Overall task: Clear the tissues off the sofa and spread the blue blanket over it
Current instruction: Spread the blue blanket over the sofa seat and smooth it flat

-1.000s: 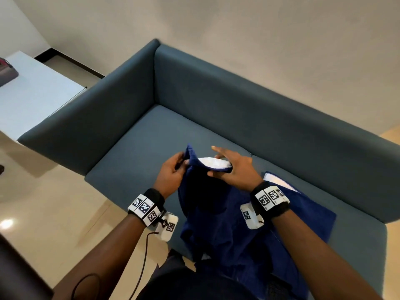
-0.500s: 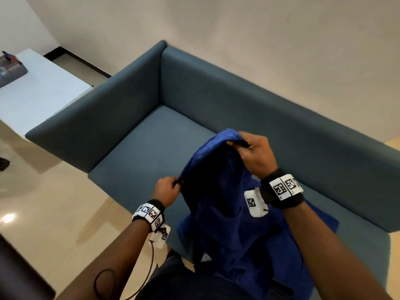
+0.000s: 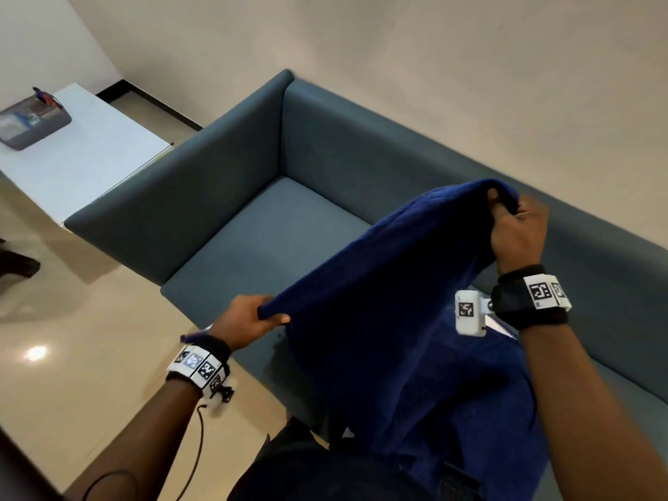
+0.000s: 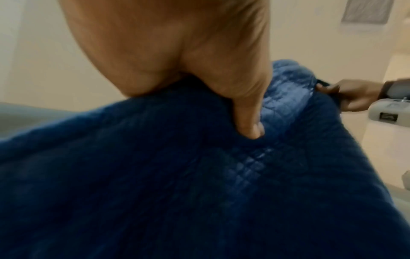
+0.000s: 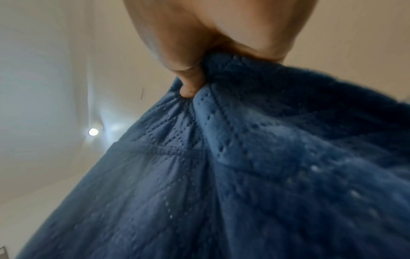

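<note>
Each grip pinches an edge of the blanket (image 3: 397, 320): left hand (image 3: 249, 320) at 8 o'clock, right hand (image 3: 517, 233) at 2, above the sofa (image 3: 253, 244). Bunched lower folds could snag, spreading crooked.

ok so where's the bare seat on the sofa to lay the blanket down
Bare seat runs from the left armrest to the blue blanket and back to the backrest. The seat's right side is crowded: the blanket hangs there from the left hand and right hand.

both hands raised and pinching, arms apart
left hand (image 3: 249, 318) low at 8 o'clock, right hand (image 3: 518, 231) higher at 2 o'clock, fingers curled.
</note>
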